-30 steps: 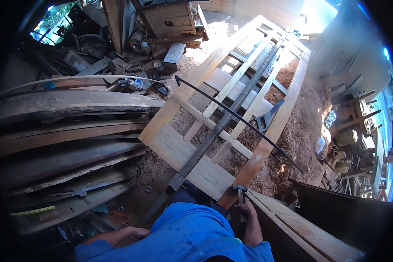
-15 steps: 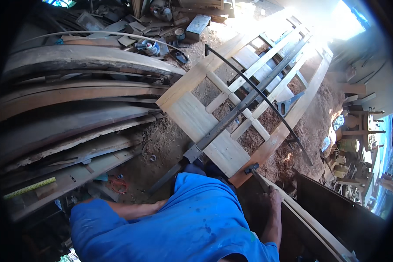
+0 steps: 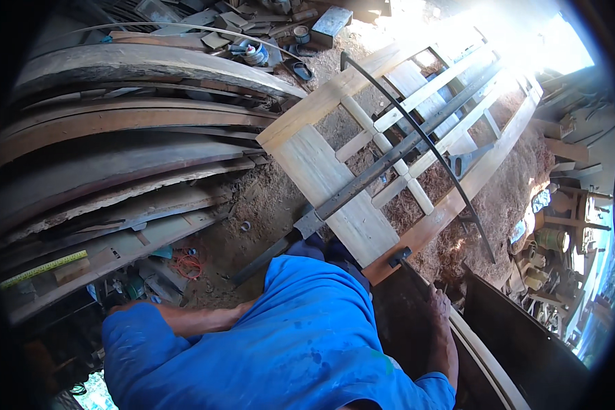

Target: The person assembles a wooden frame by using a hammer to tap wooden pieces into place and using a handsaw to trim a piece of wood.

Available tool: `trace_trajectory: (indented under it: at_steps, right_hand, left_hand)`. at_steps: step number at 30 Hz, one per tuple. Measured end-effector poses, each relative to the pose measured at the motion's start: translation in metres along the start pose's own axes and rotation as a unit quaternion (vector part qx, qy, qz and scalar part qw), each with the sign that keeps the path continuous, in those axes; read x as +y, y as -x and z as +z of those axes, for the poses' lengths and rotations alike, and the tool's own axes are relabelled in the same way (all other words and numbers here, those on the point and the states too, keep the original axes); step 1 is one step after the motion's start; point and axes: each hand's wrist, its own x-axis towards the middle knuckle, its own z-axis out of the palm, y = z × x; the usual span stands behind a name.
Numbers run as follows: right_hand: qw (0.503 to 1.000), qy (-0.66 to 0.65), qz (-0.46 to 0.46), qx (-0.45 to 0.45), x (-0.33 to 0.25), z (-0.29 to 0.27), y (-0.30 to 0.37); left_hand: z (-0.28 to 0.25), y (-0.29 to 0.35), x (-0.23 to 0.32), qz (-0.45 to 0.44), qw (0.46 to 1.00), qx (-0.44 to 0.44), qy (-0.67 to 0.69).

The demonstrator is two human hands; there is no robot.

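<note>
Currently the nearer right hand [image 3: 439, 303] is gripping a hammer [image 3: 400, 257], its head pointing forward-left over the near corner of a panelled door [image 3: 427, 229] stretching away forward-right; the shirt [image 3: 301, 335] is hiding the left hand's state.

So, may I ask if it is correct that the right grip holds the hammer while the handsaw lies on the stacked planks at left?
Not quite: the head view shows the handsaw lying on the wooden frame, toward its right side, not on the stacked planks. The right grip does hold the hammer.
</note>
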Motion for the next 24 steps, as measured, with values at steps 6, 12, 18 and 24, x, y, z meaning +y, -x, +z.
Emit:
trace_trajectory:
  at_steps: [6,12,18,24]
  right_hand:
    - [0.999,0.032,0.026,-0.021,-0.002,0.009,-0.012]
    - [0.999,0.017,0.041,-0.002,0.001,0.014,-0.011]
    - [0.999,-0.010,0.050,-0.007,-0.004,0.000,-0.013]
    - [0.998,-0.023,0.066,0.005,-0.015,-0.011,-0.009]
  left_hand:
    - [0.007,0.021,-0.014,-0.032,0.999,-0.006,0.028]
    - [-0.004,0.034,-0.011,-0.057,0.998,-0.018,0.030]
    - [-0.012,0.040,-0.006,-0.063,0.998,-0.012,0.024]
    - [-0.011,0.034,-0.004,-0.044,0.999,-0.002,0.019]
